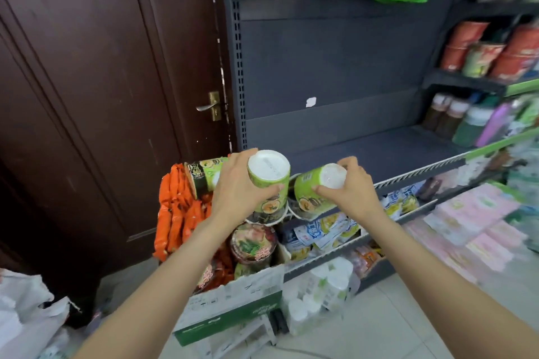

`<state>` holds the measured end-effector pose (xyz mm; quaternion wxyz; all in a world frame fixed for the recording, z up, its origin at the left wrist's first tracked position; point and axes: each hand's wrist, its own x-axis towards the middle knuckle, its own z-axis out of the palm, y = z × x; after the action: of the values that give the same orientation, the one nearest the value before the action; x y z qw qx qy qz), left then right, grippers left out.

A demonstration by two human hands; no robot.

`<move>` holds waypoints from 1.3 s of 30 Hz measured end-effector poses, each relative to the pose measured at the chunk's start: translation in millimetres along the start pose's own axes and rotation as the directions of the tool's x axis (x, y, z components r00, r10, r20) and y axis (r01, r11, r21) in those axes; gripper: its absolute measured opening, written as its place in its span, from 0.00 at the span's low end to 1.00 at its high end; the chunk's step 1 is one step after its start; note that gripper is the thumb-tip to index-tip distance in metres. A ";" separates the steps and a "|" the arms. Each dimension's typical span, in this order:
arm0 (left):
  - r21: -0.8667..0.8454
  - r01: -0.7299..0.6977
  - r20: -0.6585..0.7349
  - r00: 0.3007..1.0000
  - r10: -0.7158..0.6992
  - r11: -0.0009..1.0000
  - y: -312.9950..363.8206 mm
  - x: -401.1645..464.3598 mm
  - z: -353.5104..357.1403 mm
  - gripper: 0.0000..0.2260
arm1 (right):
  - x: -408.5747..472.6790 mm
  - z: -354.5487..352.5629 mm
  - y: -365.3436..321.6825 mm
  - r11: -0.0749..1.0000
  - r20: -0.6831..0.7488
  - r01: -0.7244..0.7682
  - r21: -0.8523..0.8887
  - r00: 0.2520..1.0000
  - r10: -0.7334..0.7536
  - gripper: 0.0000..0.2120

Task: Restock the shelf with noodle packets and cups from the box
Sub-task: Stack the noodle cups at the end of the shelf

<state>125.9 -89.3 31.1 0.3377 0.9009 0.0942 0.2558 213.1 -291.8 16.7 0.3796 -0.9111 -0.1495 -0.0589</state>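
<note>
My left hand grips a green noodle cup, held upside down with its white base up. My right hand grips a second green noodle cup, tilted with its base toward the shelf. Both cups hover above the cardboard box on the floor, just in front of the dark bare shelf. In the box lie orange noodle packets, a red-lidded cup and another green cup on its side.
A brown door stands to the left. Red and green cups fill a shelf at the upper right, with bottles below. Snack bags lie on the lower shelf. Toilet rolls and white plastic bags sit on the floor.
</note>
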 end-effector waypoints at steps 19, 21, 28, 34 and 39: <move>0.179 -0.016 0.203 0.979 -0.021 0.984 181.4 123.7 248.6 0.34 | 165.3 -164.8 204.6 0.999 -0.087 0.042 0.034 0.995 -0.039 0.33; 0.163 -0.003 0.188 0.982 -0.028 0.987 187.3 148.9 270.9 0.32 | 190.9 -170.2 219.5 0.998 -0.111 0.029 0.049 0.994 -0.023 0.32; 0.134 0.021 0.203 0.978 -0.048 0.991 193.8 263.8 358.4 0.33 | 311.5 -184.1 270.5 0.998 -0.214 -0.023 0.055 0.976 0.034 0.31; 0.092 0.028 0.242 0.969 -0.050 0.995 205.0 349.8 423.7 0.33 | 400.4 -197.3 305.5 0.995 -0.235 -0.058 0.076 0.969 0.074 0.32; 0.132 0.011 0.222 0.974 -0.040 0.991 218.6 393.0 467.2 0.34 | 448.8 -204.4 345.4 0.992 -0.164 -0.087 0.094 0.981 0.101 0.30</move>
<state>704.9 -381.3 31.2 0.2903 0.9427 0.0836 0.1415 749.6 -565.0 27.1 0.4322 -0.8916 -0.0761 -0.1114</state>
